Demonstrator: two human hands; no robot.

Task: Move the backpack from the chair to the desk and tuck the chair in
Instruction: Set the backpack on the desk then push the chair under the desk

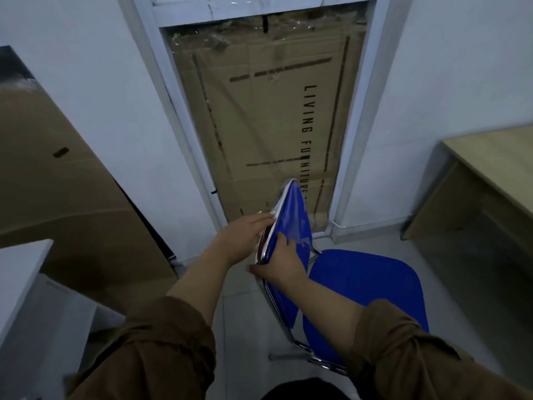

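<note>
A blue plastic chair (366, 287) with a chrome frame stands on the floor in front of me, its seat bare and facing right. Both hands hold the top of its backrest (294, 215). My left hand (245, 235) grips the back side of the rim. My right hand (281, 262) clasps the front of the backrest just below. A light wooden desk (496, 174) stands at the right, apart from the chair. No backpack is in view.
A doorway ahead is blocked by a large taped cardboard sheet (265, 125). A big cardboard box (66, 197) leans at the left. A white surface (20, 278) sits at the lower left. Grey tiled floor lies between chair and desk.
</note>
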